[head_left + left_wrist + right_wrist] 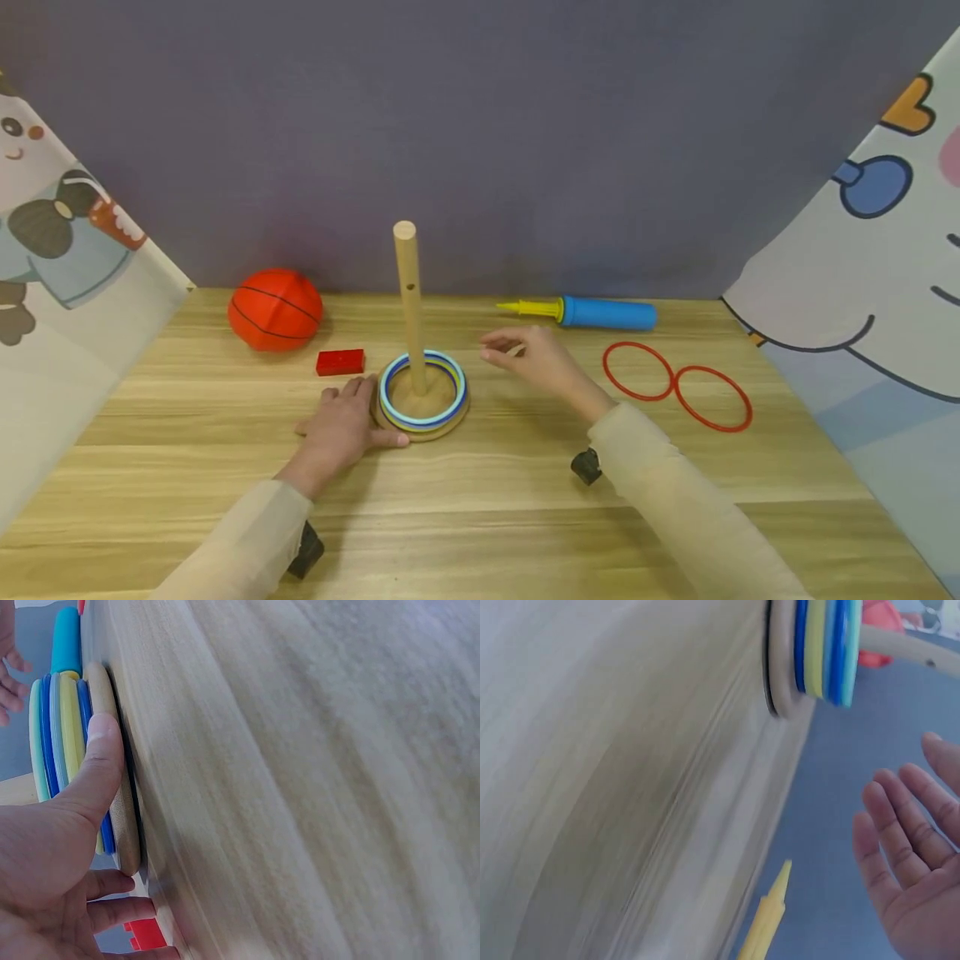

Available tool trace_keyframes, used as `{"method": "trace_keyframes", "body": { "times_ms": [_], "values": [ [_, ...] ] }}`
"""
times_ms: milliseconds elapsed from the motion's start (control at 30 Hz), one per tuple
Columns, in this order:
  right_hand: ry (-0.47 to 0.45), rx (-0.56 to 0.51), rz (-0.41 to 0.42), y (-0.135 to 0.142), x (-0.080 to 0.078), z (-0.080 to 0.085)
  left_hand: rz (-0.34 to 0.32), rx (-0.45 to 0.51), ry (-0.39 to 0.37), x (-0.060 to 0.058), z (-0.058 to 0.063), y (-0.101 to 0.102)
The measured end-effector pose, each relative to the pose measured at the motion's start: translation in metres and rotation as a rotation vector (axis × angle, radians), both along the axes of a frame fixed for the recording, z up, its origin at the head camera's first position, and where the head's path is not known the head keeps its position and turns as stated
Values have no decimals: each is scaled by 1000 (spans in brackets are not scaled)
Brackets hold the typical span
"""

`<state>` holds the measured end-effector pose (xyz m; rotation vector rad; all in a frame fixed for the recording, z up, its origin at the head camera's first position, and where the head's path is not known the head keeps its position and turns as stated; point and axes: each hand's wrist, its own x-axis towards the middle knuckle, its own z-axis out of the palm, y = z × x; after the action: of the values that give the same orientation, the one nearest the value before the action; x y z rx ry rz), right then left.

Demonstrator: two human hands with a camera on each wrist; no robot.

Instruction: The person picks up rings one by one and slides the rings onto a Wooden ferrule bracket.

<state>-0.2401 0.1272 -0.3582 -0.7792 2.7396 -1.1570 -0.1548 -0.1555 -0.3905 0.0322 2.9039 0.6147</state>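
A wooden ring-toss stand [411,300] rises on a round base, its peg upright. Round the foot of the peg lie several stacked rings [384,398], light blue on top with blue and yellow below. My left hand [337,429] holds the base at its near left side, thumb along the front rim [97,761] and fingers at the left edge. To the right of the stand, my right hand [536,354] hovers above the table, apart from the rings. Its fingers [900,840] are loosely bent, with nothing held.
A red toy brick [341,362] lies left of the stand, with an orange-red ball [275,310] behind it. A blue and yellow hand pump [609,312] lies along the back wall. Two red rings [637,398] lie on the right of the wooden table [480,533].
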Motion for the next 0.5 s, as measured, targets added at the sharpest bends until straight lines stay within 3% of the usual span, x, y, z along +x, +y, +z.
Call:
{"method": "trace_keyframes", "body": {
  "times_ms": [500],
  "values": [
    [-34, -10, -109, 83, 8, 4, -10, 5, 17, 0, 2, 0]
  ]
}}
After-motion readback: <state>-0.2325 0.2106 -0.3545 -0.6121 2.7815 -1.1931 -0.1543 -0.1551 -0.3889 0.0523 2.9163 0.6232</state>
